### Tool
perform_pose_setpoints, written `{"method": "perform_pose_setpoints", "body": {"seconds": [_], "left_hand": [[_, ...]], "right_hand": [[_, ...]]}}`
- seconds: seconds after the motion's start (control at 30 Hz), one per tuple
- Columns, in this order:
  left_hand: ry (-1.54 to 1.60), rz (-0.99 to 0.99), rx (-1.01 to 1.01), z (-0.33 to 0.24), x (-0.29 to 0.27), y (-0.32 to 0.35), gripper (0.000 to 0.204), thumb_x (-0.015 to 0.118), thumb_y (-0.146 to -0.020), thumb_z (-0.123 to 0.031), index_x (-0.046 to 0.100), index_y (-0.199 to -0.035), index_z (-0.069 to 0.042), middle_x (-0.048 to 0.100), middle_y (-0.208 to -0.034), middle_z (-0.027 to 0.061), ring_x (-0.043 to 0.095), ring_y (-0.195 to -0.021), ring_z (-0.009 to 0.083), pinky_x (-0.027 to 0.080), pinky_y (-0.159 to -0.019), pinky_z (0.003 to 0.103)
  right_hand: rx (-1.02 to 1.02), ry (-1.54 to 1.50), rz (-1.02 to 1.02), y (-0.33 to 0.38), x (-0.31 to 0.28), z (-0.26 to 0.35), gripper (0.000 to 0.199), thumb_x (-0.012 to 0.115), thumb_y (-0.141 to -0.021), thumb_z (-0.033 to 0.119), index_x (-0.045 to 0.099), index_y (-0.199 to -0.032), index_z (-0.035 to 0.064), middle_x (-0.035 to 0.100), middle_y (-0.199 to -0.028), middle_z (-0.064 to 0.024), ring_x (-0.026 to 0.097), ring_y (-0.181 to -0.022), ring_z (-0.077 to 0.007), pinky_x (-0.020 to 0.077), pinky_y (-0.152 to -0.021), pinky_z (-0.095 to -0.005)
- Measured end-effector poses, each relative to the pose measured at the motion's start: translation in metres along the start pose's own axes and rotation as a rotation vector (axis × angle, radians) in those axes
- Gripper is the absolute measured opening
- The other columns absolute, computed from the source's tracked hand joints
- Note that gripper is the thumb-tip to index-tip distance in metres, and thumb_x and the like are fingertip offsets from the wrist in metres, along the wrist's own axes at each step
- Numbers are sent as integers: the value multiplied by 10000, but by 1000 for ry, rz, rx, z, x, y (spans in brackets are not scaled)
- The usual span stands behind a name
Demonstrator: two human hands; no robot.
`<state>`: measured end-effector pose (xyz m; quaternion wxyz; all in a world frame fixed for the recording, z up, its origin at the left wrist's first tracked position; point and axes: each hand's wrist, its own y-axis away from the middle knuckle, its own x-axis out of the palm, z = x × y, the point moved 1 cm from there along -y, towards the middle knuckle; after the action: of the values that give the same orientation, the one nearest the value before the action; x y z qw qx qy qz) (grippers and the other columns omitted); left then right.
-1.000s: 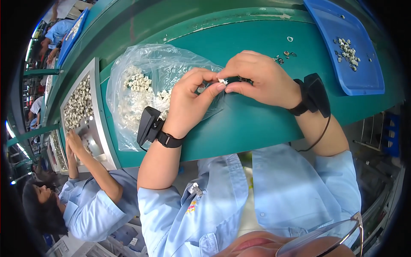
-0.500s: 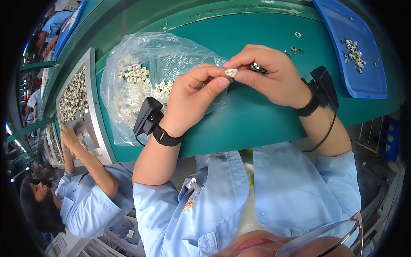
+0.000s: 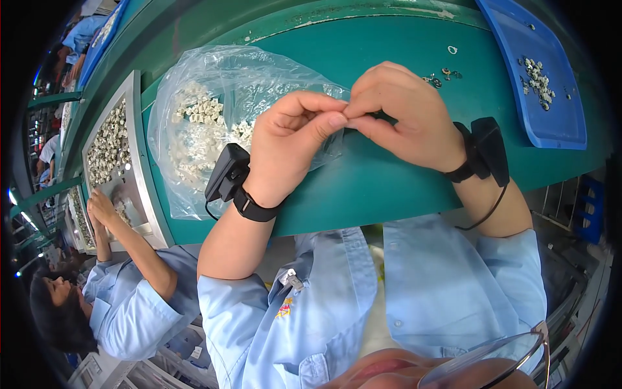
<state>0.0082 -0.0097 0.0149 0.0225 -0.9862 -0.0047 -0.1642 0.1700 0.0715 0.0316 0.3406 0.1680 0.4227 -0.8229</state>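
Note:
My left hand and my right hand meet above the green table, thumbs and forefingers pinched tip to tip. Whatever lies between the fingertips is hidden by them. A clear plastic bag with many small white parts lies beside and behind my left hand. Just beyond my right hand are several small dark parts on the table. A small white ring sits farther back.
At the far right stands a blue tray holding small white and dark parts. On the left, a co-worker's hands are at a metal-framed tray of similar parts. The green table's front edge runs close to my body.
The small white part that showed between my fingertips is now out of sight. My right hand has turned, its fingers closing in against the left fingertips.

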Motion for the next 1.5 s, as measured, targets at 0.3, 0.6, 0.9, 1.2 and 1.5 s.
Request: {"method": "perform_pose_setpoints", "body": {"seconds": [0.3, 0.6, 0.9, 1.2, 1.5], "left_hand": [[-297, -210, 58, -13, -13, -7, 119, 627, -811, -52, 594, -916, -7, 627, -882, 43, 584, -780, 98, 457, -690, 212], [-1302, 279, 81, -20, -26, -1, 174, 702, -679, -80, 617, -829, -57, 549, -716, 76, 544, -732, 256, 431, -643, 317], [-628, 37, 107, -9, -13, -4, 142, 686, -735, -77, 623, -859, -46, 599, -778, 41, 575, -754, 169, 450, -672, 273], [-363, -76, -5, -3, -6, -5, 125, 637, -821, -118, 625, -905, -27, 606, -813, 6, 544, -728, 63, 438, -649, 194], [-500, -67, 35, -1, -13, -6, 117, 624, -830, -119, 628, -899, -25, 596, -790, 1, 526, -694, 60, 431, -624, 192]], "right_hand": [[80, 65, 92, 1, -3, -8, 126, 658, -736, 65, 622, -856, 49, 599, -801, -57, 557, -749, -211, 431, -669, -305], [94, 85, 132, -1, -9, -12, 135, 655, -746, 90, 621, -866, 39, 601, -789, -64, 559, -758, -226, 440, -690, -319], [38, -46, 79, -3, 7, -2, 188, 661, -740, 94, 634, -923, 60, 606, -804, -55, 562, -761, -222, 442, -686, -311], [142, 90, 32, -3, -11, -4, 211, 669, -707, 76, 632, -914, 60, 602, -791, -53, 568, -756, -224, 444, -706, -308], [100, 304, 261, 10, -19, -15, 170, 669, -699, 85, 617, -852, 32, 590, -885, -71, 553, -847, -228, 438, -755, -323]]}}
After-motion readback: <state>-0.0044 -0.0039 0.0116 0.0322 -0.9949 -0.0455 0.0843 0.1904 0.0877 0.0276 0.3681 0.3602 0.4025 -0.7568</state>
